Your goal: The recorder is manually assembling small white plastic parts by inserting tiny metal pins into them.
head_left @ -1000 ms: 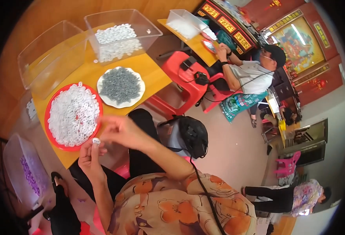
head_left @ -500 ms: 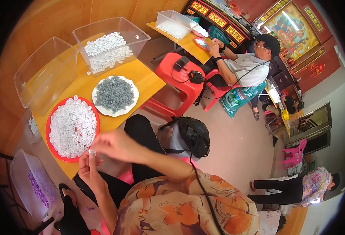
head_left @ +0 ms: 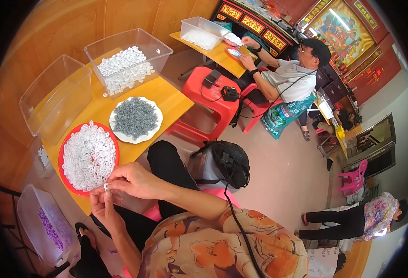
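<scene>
Close to the red plate's lower edge, my two hands meet. My left hand [head_left: 105, 209] pinches a small white ring-shaped piece [head_left: 106, 186] between thumb and fingertips. My right hand [head_left: 133, 180] has its fingers closed together right at that piece; whatever sits in its fingertips is too small to make out. Beside them the red plate [head_left: 117, 149] is heaped with white ring-shaped pieces [head_left: 88, 150]. A white scalloped plate [head_left: 134, 138] carries a pile of small grey slender pieces [head_left: 135, 116].
On the yellow table [head_left: 174, 99] stand a clear bin [head_left: 160, 58] of white pieces and another clear bin [head_left: 56, 99]. A tub [head_left: 30, 204] with purple pieces is at lower left. Red stool [head_left: 204, 99] and black bag [head_left: 232, 162] are to the right; a seated person [head_left: 296, 76] works beyond.
My right hand has come down and closed in on the piece at my left fingertips. The view has shifted slightly. Across the room, the seated person's hands have moved apart.
</scene>
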A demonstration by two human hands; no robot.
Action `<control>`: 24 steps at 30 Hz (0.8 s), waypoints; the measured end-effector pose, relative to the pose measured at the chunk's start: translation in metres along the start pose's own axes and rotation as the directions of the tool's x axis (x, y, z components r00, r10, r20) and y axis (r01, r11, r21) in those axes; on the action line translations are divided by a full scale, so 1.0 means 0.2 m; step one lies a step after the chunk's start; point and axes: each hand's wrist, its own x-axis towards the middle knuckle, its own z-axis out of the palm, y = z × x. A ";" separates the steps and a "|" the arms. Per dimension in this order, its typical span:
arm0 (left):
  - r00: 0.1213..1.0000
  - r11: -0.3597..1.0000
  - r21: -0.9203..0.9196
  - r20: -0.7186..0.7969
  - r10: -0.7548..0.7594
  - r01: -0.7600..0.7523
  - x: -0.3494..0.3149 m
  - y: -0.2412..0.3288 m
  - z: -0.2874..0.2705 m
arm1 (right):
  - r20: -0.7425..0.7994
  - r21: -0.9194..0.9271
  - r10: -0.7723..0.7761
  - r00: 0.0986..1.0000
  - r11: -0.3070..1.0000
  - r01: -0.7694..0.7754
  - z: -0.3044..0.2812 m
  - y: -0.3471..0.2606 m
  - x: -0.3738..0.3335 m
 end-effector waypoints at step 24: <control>0.991 0.994 -0.111 0.129 0.019 -0.005 0.24 -0.10 -0.35 | 0.387 0.414 0.243 0.890 0.817 -0.403 0.28 0.07 0.32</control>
